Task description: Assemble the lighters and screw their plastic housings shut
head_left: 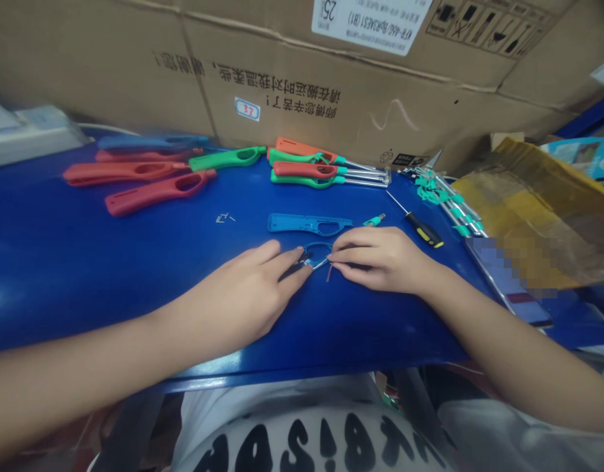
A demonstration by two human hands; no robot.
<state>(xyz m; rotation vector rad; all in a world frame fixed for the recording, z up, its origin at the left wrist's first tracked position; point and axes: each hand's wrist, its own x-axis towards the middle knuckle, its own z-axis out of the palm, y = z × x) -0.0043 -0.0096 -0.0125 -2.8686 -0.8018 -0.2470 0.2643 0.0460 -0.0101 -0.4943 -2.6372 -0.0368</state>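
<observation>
Between my hands is a blue lighter shell half [317, 245], its loop-shaped opening showing and most of the rest covered by fingers. My left hand [255, 282] grips its left side with closed fingers, near a small dark part and a thin silvery piece. My right hand [380, 257] pinches the right side, and a thin reddish-brown strip [328, 273] sticks out below its fingertips. Just beyond lies another blue shell half [302, 224], inner side up. A small green-ended piece [374, 221] rests to its right.
Red lighter shells [149, 193] and a green shell [225, 159] lie at back left. Lighters with metal tubes [326, 172] sit along the cardboard box [183, 78]. A screwdriver [422, 229], metal tubes with green parts [452, 203] and a taped carton [523, 196] are right. Tiny metal pieces [225, 217] lie mid-table.
</observation>
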